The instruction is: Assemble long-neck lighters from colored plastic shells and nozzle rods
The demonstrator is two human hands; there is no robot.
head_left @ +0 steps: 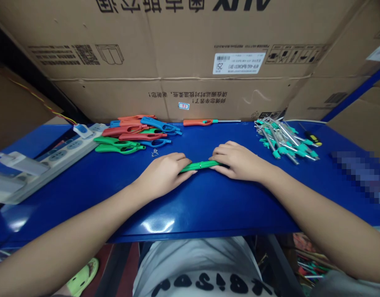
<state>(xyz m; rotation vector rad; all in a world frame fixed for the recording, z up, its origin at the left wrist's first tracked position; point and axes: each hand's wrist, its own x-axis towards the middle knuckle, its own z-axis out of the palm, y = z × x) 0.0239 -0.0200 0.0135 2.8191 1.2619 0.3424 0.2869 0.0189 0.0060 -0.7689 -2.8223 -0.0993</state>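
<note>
Both my hands grip one green lighter handle (199, 166), held level just above the blue tabletop. My left hand (161, 173) has its fingers closed round the left end. At the other end, my right hand (236, 161) pinches it between thumb and fingers. The covered ends cannot be made out. Behind my left hand lies a pile of red, orange, blue and green lighter handles (137, 134), with a few small screws (154, 153) beside it. A pile of metal lighter tubes with teal parts (284, 138) rests beyond my right hand.
A complete orange long-nosed lighter (197, 122) lies along the cardboard box (183, 49) at the back. A power strip (62, 159) with plugs runs along the left side. Near the right rear is a yellow-and-black screwdriver (313, 139). The table's front edge (190, 237) is close to my body.
</note>
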